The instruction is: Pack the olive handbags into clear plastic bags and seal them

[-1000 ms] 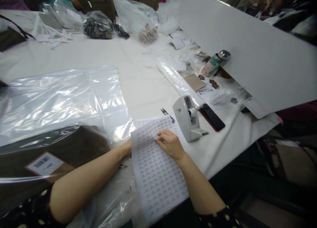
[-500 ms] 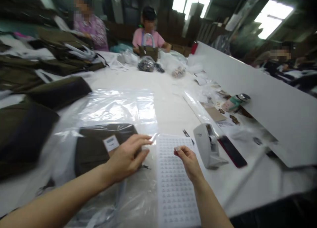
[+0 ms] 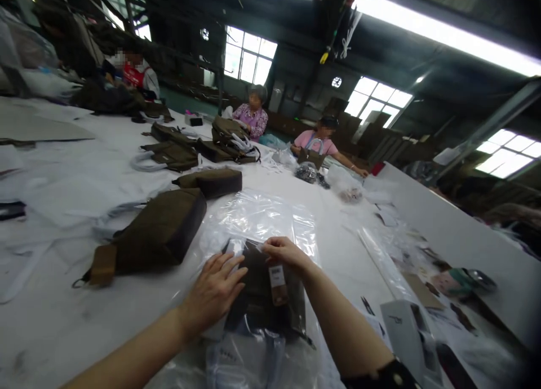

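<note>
a: what's hard to make out here?

b: the lower edge cuts off the clear plastic bag [image 3: 253,220] and both forearms, and glare on the plastic blurs the dark brown bag [image 3: 264,299] inside it. the print on its tag [image 3: 276,276] is too small to read.

a: and the fingers?

b: the left hand [image 3: 213,293] lies flat — fingers spread, pressing the plastic over the bagged item's left side. the right hand [image 3: 285,251] has its fingertips pinched together on the plastic at the item's top edge; what's between them, i cannot tell.

a: where's the item, then?

b: on the white table [image 3: 54,321], under and between both hands — the tag just below the right one.
</note>
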{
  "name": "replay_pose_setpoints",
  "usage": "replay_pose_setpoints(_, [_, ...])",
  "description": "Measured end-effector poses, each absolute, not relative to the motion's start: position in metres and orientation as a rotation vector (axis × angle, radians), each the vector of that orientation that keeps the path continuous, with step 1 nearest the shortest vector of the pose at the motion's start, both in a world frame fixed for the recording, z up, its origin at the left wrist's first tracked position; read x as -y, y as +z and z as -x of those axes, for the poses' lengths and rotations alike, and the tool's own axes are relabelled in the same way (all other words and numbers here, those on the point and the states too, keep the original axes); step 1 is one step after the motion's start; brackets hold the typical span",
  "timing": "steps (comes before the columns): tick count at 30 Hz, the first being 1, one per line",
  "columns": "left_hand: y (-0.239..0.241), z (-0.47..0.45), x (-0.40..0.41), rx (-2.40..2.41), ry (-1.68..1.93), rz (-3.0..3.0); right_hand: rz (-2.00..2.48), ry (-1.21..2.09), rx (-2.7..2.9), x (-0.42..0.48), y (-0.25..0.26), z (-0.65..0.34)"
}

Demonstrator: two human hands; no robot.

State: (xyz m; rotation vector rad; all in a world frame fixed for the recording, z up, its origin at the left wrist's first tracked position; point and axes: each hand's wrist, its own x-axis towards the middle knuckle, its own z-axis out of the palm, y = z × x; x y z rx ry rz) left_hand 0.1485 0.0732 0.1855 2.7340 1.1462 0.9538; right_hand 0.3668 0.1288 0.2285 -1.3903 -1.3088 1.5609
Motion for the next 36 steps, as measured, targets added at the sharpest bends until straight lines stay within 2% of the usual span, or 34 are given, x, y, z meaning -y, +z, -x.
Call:
replay_pose_setpoints(8, [0.170, -0.124, -0.118, -1.438, 1.125, -1.796, 1.377, 1.542, 1.119, -0.166, 0.209, -0.353])
replay_pose_setpoints(13, [0.184, -0.140, -0.115, -1.008, 1.004, -2.570, 1.317, 1.476, 0.921, -0.158, 0.184, -0.365])
replay_pose_setpoints(16, [0.189, -0.146, -0.121, -1.025, 0.904, -2.666, 1.284, 1.496, 0.906, -0.156, 0.178, -0.368])
replay_pose_setpoints(20, [0.189, -0.140, -0.137, -1.396, 0.890, -2.054, 1.240, 1.523, 0.925, -0.156, 0.175, -0.370])
replay_pose_setpoints(23, [0.188, -0.137, -0.139, -1.170, 0.765, -1.532, 1.200, 1.487, 0.891, -0.156, 0.169, -0.373])
replay_pose_setpoints(25, [0.187, -0.138, -0.135, -1.032, 0.794, -1.386, 1.184, 1.457, 0.864, -0.155, 0.164, -0.374])
replay_pose_setpoints(28, [0.186, -0.138, -0.125, -1.202, 0.876, -1.553, 1.186, 1.430, 0.865, -0.153, 0.160, -0.375])
replay_pose_setpoints(33, [0.178, -0.138, -0.109, -1.005, 0.681, -2.083, 1.243, 1.377, 0.992, -0.156, 0.170, -0.373])
replay_pose_setpoints(36, [0.165, -0.142, -0.101, -1.196, 0.615, -2.325, 1.297, 1.331, 1.165, -0.164, 0.190, -0.361])
